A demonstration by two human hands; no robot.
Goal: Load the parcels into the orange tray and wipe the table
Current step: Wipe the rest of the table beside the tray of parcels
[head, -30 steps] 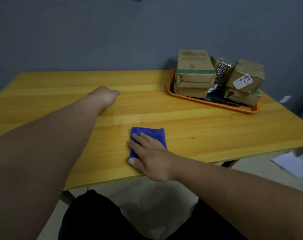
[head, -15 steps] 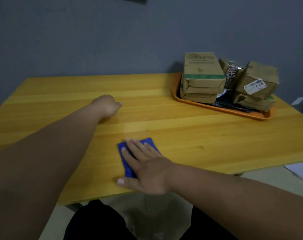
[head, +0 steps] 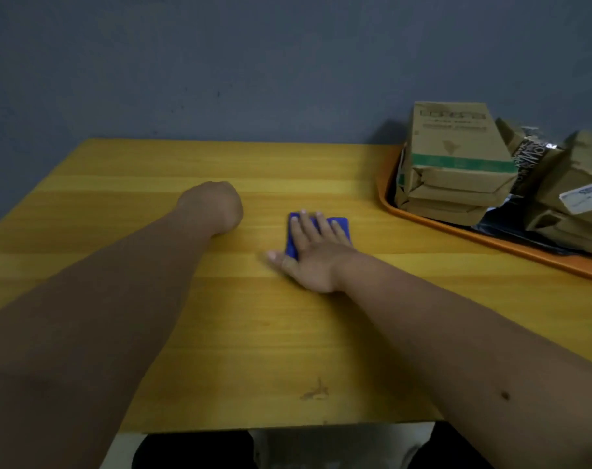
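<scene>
A folded blue cloth (head: pixel 341 225) lies near the middle of the yellow wooden table (head: pixel 254 333). My right hand (head: pixel 313 252) presses flat on it, fingers spread, covering most of it. To its left my left hand (head: pixel 213 208) rests on the table as a closed fist, holding nothing. The orange tray (head: pixel 387 187) stands at the back right. It carries a stack of brown parcels topped by one with a green band (head: pixel 457 147), a brown parcel with a white label (head: pixel 579 184), and a dark patterned packet (head: pixel 533 157) between them.
A grey wall runs right behind the table's far edge. A dark scuff mark (head: pixel 315 392) shows on the wood near the front edge. My dark-clothed legs (head: pixel 193 448) are below that edge. The tray is cut off at the frame's right side.
My right hand has slid the blue cloth from the front edge away from me toward the table's middle. The left fist has stayed put. The view has dropped lower over the table.
</scene>
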